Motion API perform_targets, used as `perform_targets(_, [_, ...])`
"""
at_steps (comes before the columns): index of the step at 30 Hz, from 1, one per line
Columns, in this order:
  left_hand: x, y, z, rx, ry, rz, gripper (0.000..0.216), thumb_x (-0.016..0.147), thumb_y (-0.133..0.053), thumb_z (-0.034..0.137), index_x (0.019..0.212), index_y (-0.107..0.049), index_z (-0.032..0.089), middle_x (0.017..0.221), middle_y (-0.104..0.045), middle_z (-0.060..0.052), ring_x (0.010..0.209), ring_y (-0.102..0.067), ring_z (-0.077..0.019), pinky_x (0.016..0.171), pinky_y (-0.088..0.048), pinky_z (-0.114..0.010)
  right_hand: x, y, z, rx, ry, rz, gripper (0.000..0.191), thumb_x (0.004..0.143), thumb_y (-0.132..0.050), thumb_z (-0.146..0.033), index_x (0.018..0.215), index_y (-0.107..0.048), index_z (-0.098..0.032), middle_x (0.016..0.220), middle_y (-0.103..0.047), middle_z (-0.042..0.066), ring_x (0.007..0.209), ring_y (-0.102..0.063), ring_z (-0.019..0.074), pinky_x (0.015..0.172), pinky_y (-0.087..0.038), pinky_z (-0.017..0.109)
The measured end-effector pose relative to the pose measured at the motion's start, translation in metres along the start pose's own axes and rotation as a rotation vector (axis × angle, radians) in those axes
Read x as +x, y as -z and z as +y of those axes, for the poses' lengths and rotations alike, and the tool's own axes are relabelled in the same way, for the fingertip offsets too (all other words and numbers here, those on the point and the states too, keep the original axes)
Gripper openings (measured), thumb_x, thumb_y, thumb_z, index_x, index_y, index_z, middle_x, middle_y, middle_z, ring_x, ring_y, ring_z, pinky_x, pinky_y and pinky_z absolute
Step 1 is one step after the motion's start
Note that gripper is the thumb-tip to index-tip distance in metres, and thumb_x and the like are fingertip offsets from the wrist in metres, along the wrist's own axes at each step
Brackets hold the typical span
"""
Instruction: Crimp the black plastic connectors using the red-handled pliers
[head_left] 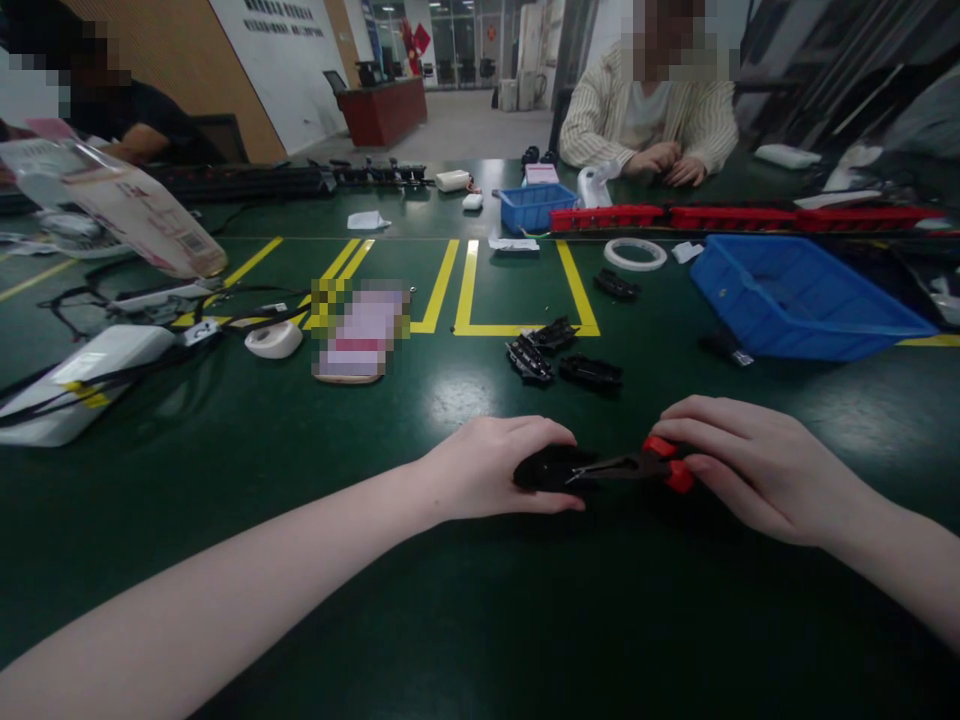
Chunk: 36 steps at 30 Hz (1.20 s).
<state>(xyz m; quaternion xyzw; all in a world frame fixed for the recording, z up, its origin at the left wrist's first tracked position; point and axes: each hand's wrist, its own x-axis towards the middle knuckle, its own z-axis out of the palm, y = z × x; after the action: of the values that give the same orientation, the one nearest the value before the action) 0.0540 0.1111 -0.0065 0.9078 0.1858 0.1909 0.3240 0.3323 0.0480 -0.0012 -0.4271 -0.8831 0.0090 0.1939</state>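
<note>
The left hand (495,465) wraps a black part (541,473) low over the green table (480,620), while the right hand (757,470) grips the pliers (626,465) by their red handles; whether the tips bite on anything I cannot tell. Working well here means bracing the part firmly, keeping thumb and fingertips clear of the tips, and squeezing gently in line with the pliers so nothing slips or cracks.

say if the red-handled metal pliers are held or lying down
Held: the pliers are in the right hand, gripped by their red handles, pointing toward the rounded black part.
</note>
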Motion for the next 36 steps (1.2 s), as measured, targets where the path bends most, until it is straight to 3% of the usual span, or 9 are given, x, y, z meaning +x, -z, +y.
perform_targets(26, [0.0009,0.0007,-0.0002,0.004,0.014,-0.039,0.04,0.079,-0.07,0.043,0.105,-0.056,0.016,0.087,-0.065,0.0,0.07,-0.06,-0.0112,0.056,-0.041,-0.019,-0.0011,-0.0023,0.0048,-0.074,0.089,-0.032,0.023,0.093,-0.038,-0.022,0.107,-0.056,-0.019,0.1,-0.061,0.01,0.082,-0.061,0.0199,0.064,-0.05,0.033])
perform_targets(36, [0.0079,0.0012,0.002,0.115,0.12,-0.169,0.042,0.084,-0.064,0.048,0.107,-0.05,0.016,0.091,-0.065,-0.003,0.074,-0.063,-0.0164,0.058,-0.043,-0.023,0.0048,-0.0023,0.0019,-0.147,0.14,-0.043,0.028,0.093,-0.041,-0.034,0.101,-0.06,-0.016,0.094,-0.063,0.012,0.076,-0.062,0.0212,0.06,-0.052,0.032])
